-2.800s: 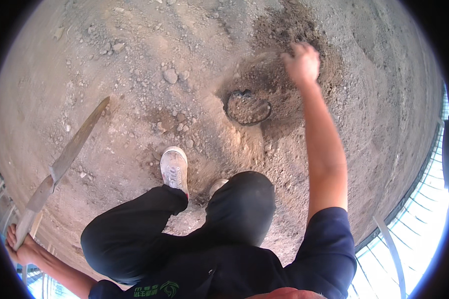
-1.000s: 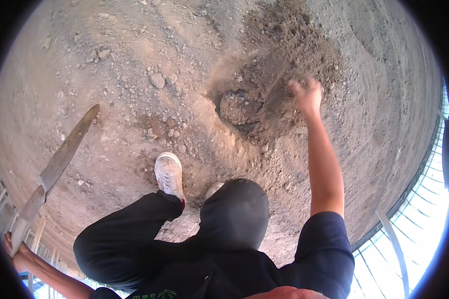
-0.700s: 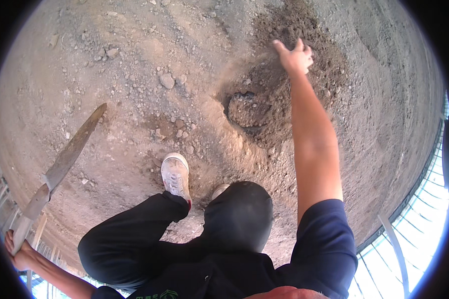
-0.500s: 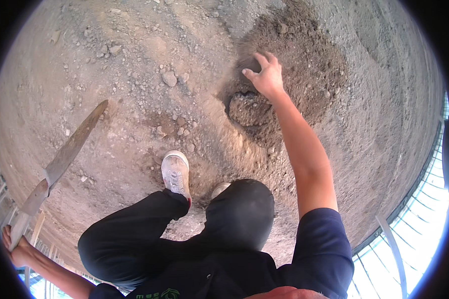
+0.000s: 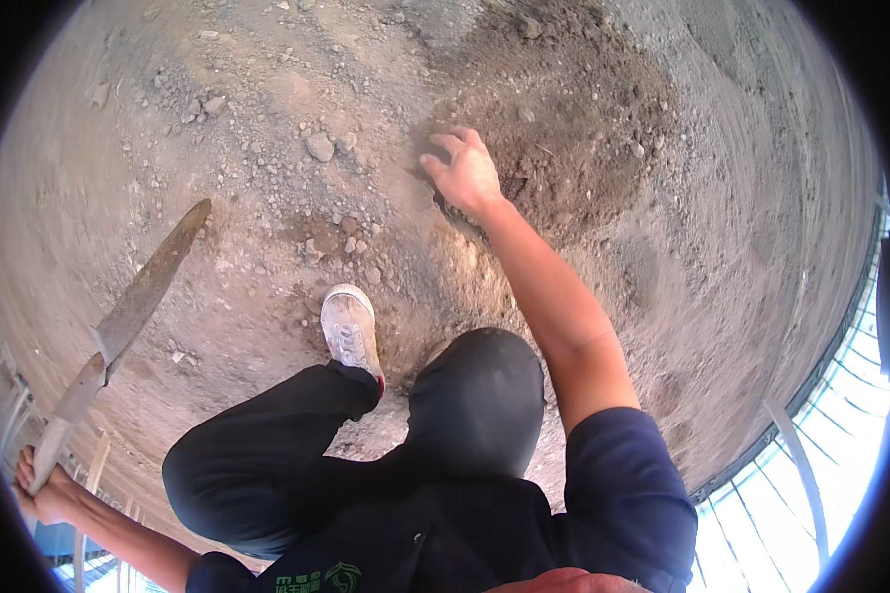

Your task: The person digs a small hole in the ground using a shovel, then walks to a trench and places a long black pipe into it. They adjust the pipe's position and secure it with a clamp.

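At the far left, my left hand (image 5: 47, 491) is wrapped around the pale handle of a spade (image 5: 148, 287). Its long, narrow, dirt-covered blade slants up to the right, the tip at bare ground. My right hand (image 5: 465, 174) reaches out over the left edge of a patch of dark, loose soil (image 5: 583, 128), fingers apart and a little bent, with nothing seen in them. Whether the fingertips touch the earth, I cannot tell. Beneath that wrist lies the dark rim of a hole (image 5: 457, 212), mostly covered by the hand and forearm.
Stones (image 5: 319, 146) and small rubble lie on the dusty ground left of the soil patch. My left shoe (image 5: 349, 326) stands below them, beside my bent right knee (image 5: 480, 395). Bar fencing (image 5: 821, 435) curves along the lower right rim.
My right hand has swept left and nearer, from above the hole to its left edge. The rounded clod that showed in the hole is now hidden. My left hand keeps hold of the spade.
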Tool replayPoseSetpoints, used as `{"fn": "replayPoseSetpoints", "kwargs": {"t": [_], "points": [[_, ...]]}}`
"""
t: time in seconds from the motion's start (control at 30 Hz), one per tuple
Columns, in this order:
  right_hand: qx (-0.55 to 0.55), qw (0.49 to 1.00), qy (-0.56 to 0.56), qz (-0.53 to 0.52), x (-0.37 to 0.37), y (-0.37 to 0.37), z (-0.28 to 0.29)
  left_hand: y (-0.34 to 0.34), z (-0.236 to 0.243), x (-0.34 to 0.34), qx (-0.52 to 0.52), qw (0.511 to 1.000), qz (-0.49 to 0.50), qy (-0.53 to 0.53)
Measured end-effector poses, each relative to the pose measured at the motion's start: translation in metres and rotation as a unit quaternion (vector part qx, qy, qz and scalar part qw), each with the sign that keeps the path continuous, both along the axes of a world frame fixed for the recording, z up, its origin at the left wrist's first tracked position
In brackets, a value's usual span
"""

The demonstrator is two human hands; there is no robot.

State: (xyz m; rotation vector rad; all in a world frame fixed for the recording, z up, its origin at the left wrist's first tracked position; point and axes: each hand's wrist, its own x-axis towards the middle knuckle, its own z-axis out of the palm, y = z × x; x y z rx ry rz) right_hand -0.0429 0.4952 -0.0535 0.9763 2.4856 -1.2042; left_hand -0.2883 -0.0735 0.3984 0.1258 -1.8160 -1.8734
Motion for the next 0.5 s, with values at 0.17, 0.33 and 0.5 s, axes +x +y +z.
{"fn": "replayPoseSetpoints", "kwargs": {"t": [0.17,0.33,0.5], "points": [[0.201,0.976,0.023,-0.085,0.054,0.096,-0.016,0.037,-0.006,0.01,-0.053,0.995,0.076,0.024],[0.292,0.953,-0.076,-0.022,0.145,0.123,-0.039,-0.031,0.006,-0.004,0.004,1.0,-0.02,-0.003],[0.205,0.959,-0.186,-0.063,0.187,0.045,-0.033,0.028,-0.01,0.007,-0.046,0.997,0.062,0.015]]}}
